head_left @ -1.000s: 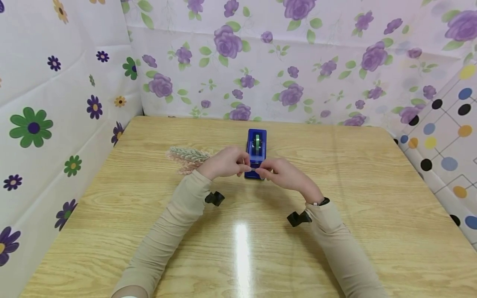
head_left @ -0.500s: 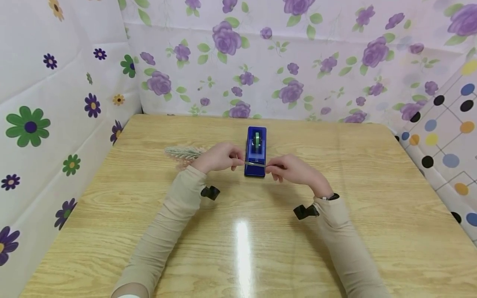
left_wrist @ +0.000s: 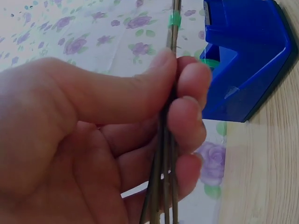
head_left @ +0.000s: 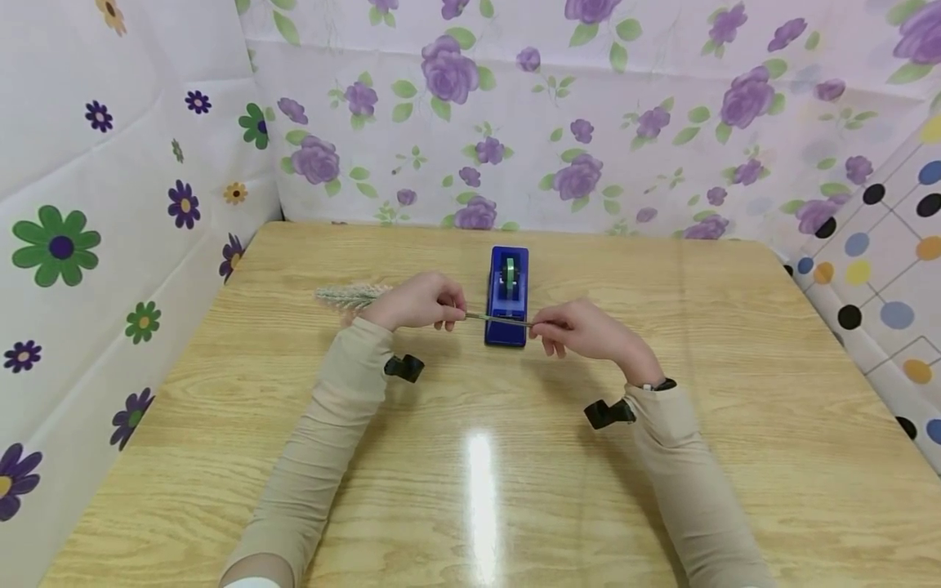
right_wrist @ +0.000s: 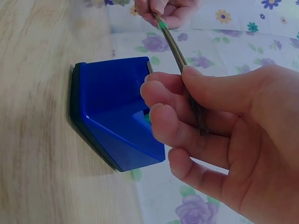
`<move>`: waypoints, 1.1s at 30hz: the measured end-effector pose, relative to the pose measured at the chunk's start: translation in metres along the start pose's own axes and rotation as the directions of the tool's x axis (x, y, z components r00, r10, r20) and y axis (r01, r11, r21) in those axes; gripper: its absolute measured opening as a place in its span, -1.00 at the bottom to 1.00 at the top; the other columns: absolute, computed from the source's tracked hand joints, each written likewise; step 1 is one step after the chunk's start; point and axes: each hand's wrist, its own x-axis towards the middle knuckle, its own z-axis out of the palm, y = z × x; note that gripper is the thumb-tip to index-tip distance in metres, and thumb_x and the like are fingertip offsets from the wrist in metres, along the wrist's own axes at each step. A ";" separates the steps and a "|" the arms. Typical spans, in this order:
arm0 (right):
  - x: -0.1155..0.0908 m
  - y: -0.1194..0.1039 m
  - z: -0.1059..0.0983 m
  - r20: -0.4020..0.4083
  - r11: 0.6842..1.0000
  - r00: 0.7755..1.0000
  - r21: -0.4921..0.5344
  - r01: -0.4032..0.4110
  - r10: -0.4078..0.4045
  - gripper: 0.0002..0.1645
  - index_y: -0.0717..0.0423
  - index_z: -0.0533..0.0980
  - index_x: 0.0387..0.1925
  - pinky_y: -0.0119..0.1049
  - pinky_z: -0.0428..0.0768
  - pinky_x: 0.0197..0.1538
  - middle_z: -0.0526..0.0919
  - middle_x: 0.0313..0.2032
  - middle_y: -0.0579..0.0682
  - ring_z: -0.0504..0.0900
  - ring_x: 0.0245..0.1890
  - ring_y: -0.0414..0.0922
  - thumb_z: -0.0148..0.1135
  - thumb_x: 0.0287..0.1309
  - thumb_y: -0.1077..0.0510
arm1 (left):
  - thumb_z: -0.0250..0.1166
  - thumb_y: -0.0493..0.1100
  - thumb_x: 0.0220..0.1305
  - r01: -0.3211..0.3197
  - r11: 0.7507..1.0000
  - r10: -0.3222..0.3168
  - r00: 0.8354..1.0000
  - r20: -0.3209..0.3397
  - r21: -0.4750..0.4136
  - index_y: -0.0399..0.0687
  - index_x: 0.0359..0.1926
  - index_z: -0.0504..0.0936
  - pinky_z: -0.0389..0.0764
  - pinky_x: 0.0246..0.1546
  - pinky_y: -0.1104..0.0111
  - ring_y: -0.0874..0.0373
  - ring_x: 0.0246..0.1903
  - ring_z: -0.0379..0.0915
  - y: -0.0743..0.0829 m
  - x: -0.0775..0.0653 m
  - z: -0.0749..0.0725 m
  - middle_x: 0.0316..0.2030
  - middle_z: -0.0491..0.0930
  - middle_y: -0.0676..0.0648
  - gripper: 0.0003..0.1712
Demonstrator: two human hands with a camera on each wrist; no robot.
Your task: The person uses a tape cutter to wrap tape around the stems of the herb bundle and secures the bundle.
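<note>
A bunch of artificial flowers [head_left: 351, 296] lies sideways, its pale green and pinkish heads beyond my left wrist. My left hand [head_left: 421, 302] grips its thin stems [head_left: 500, 319] between thumb and fingers. At the stems' far end, my right hand [head_left: 584, 329] pinches them between thumb and fingers. A band of green tape [left_wrist: 174, 19] wraps the stems just past the left fingertips; it also shows in the right wrist view. Behind and below the stretched stems stands a blue tape dispenser [head_left: 506, 333] with a green roll [head_left: 510, 276], touched by neither hand.
The wooden table [head_left: 470, 498] carries the dispenser near its back. Flowered cloth [head_left: 412, 122] hangs behind and on the left, dotted cloth [head_left: 882, 286] on the right. A black wrist camera mount [head_left: 404, 367] juts from the left sleeve, another [head_left: 608, 414] from the right.
My hands have moved apart, the left leftward and the right rightward. A longer stretch of stems now shows between them, across the dispenser's front. The flower heads have shifted left.
</note>
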 end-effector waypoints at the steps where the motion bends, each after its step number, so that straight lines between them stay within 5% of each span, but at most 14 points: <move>1: 0.001 0.000 0.000 0.009 1.000 1.000 0.001 -0.002 0.002 -0.72 0.22 0.61 -0.13 -0.35 0.51 -0.37 0.61 -0.53 -0.03 0.58 -0.53 0.00 -0.04 0.44 0.22 | 0.16 -0.26 0.39 0.003 1.000 -0.003 1.000 0.007 0.002 -0.22 -0.27 0.62 0.49 -0.40 0.39 -0.02 -0.45 0.54 -0.001 0.000 0.000 -0.52 0.61 -0.06 -0.85; 9: 0.002 0.008 -0.001 0.185 0.999 0.983 -0.052 0.018 -0.008 -0.75 0.21 0.62 -0.14 -0.37 0.51 -0.37 0.66 -0.50 -0.02 0.62 -0.51 -0.11 0.01 0.40 0.23 | 0.23 -0.24 0.33 0.038 0.990 -0.061 0.985 0.160 0.139 -0.26 -0.25 0.68 0.53 -0.26 0.37 0.05 -0.40 0.62 -0.004 0.004 0.003 -0.46 0.69 -0.08 -0.84; 16: 0.002 0.019 0.001 0.317 0.998 0.948 -0.057 -0.013 0.030 -0.80 0.18 0.61 -0.13 -0.38 0.53 -0.25 0.67 -0.45 0.00 0.62 -0.43 -0.16 0.09 0.35 0.23 | 0.32 -0.24 0.24 0.010 0.975 -0.048 0.985 0.166 0.224 -0.18 -0.34 0.71 0.43 -0.34 0.44 0.22 -0.44 0.42 -0.005 0.012 0.012 -0.43 0.65 -0.01 -0.90; 25: 0.002 0.025 0.005 0.336 0.993 0.939 -0.112 -0.033 0.069 -0.86 0.19 0.64 -0.22 -0.41 0.49 -0.20 0.66 -0.33 -0.06 0.48 -0.36 -0.30 0.25 0.21 0.22 | 0.38 -0.13 0.18 0.019 0.965 -0.087 0.964 0.252 0.261 -0.04 -0.34 0.74 0.40 -0.37 0.44 0.25 -0.42 0.39 -0.008 0.017 0.023 -0.37 0.66 0.04 -0.91; 33: -0.004 0.023 0.000 0.309 0.983 0.946 -0.182 -0.040 0.096 -0.75 0.13 0.66 -0.37 -0.43 0.39 -0.30 0.55 -0.51 -0.18 0.38 -0.48 -0.31 0.16 0.31 0.09 | 0.30 0.01 0.27 0.041 0.957 -0.131 0.945 0.300 0.287 -0.04 -0.26 0.73 0.34 -0.39 0.45 0.27 -0.44 0.31 -0.009 0.013 0.024 -0.42 0.55 0.10 -0.76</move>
